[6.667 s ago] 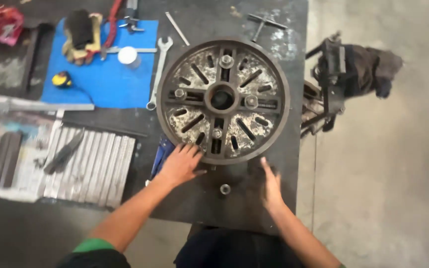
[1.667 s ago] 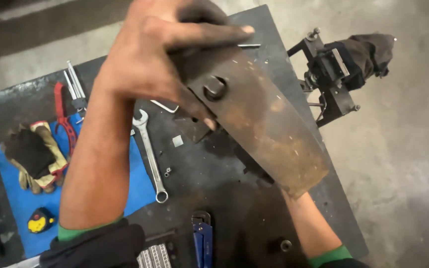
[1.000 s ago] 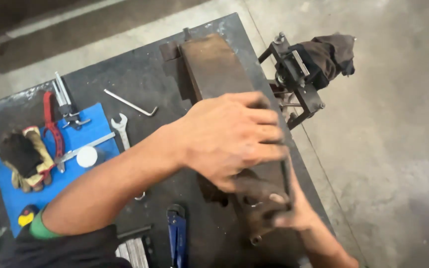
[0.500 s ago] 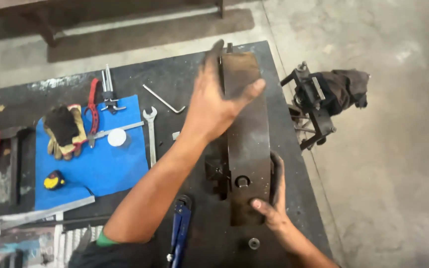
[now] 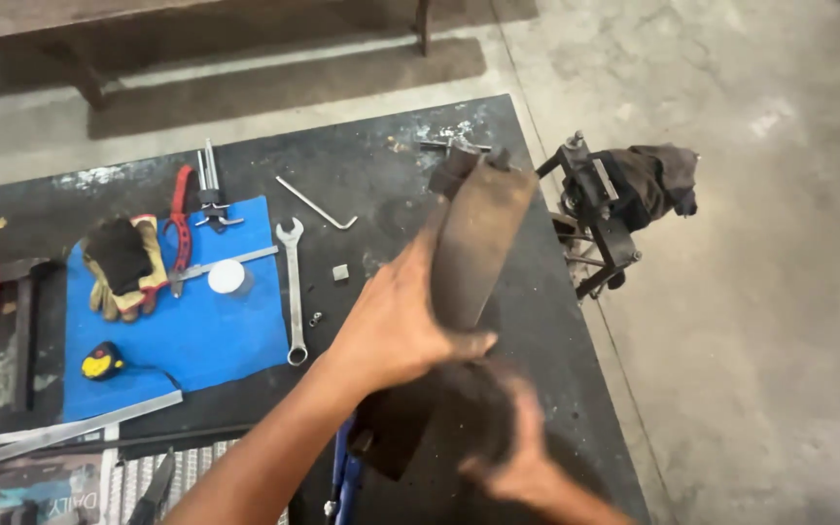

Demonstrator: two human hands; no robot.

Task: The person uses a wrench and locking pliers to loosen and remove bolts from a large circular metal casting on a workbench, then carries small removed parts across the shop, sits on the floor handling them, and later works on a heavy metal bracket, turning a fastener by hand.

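Note:
A heavy round rusty metal disc (image 5: 473, 243) stands on edge over the dark workbench (image 5: 371, 175), tilted, so I see mostly its rim. My left hand (image 5: 396, 326) grips the rim from the left, with fingers wrapped onto its face. Blurred by motion, my right hand (image 5: 517, 457) holds the lower near part of the disc from the right. The disc's underside and hub are hidden from me.
A blue mat (image 5: 172, 311) on the left holds work gloves (image 5: 119, 262), red pliers (image 5: 182, 219), a white cap (image 5: 227, 277) and a yellow tape measure (image 5: 101, 362). A spanner (image 5: 294, 292) and a hex key (image 5: 315, 204) lie beside it. A vise (image 5: 600, 209) hangs off the right edge.
The disc, lying flat earlier, was lifted onto its edge. Since half a second ago it has tipped further, my left hand slid down its rim and my right hand moved under its lower end.

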